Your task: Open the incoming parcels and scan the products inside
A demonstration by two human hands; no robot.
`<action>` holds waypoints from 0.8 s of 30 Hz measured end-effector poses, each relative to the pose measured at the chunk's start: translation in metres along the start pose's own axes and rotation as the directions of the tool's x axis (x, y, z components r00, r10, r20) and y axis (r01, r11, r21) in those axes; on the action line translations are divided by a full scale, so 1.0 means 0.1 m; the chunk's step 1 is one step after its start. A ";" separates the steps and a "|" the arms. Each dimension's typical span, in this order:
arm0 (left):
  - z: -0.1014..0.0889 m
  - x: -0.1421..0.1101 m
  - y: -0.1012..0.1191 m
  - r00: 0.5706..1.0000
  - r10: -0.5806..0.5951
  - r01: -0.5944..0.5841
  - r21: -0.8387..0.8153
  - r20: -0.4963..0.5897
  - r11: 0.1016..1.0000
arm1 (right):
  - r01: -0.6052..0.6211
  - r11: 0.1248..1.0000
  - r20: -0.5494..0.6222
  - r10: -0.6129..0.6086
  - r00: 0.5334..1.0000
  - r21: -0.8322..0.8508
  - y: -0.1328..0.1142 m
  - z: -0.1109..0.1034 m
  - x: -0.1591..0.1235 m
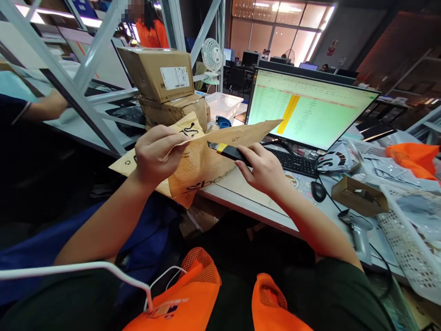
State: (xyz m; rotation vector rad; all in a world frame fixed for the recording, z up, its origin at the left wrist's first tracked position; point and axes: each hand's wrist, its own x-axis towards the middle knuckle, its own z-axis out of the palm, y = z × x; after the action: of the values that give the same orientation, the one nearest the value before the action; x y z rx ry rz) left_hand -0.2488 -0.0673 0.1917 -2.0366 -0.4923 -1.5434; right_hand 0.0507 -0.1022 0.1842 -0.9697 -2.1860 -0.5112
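Observation:
My left hand (pixel 159 151) pinches the edge of a tan padded mailer (pixel 193 170), which carries black printed lettering and hangs over the desk's front edge. In my right hand (pixel 263 168) is a black and yellow utility knife (pixel 229 151), gripped by its handle. Its blade end points left and meets the mailer just under the raised upper flap. Whether the blade has gone through the paper I cannot tell. The mailer's far side is hidden behind my left hand.
Cardboard boxes (pixel 158 73) are stacked behind the mailer, beside a metal frame (pixel 81 87). A monitor (pixel 306 108), keyboard (pixel 292 162), mouse (pixel 318 191) and barcode scanner (pixel 360 234) occupy the desk. At right stands a white perforated basket (pixel 401 243). Another person's arm (pixel 48 105) reaches in at far left.

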 end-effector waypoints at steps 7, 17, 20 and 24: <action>-0.15 -0.22 -0.21 0.974 -0.221 0.219 -0.036 -0.051 0.975 | -0.671 0.703 -0.154 0.655 0.740 -0.234 1.87 -0.33 -0.50; -0.61 -0.16 -0.57 0.774 -0.387 0.284 0.272 0.501 0.919 | -0.714 0.515 0.268 0.857 0.440 -0.475 1.52 0.28 -2.01; -0.42 -0.05 -0.48 0.652 -0.360 0.064 0.425 0.667 0.903 | -0.609 0.762 0.236 0.648 0.724 -0.220 0.87 0.45 -1.56; -0.07 0.14 -0.12 0.526 -0.360 0.045 0.398 0.770 0.916 | -0.121 0.978 -0.053 0.131 0.990 0.168 0.02 0.54 -0.66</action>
State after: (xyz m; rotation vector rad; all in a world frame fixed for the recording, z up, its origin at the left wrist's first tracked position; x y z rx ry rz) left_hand -0.2573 -0.0622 0.2091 -2.3763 -1.3042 -0.3772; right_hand 0.0614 -0.1013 0.0994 -0.9807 -2.0578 -0.2930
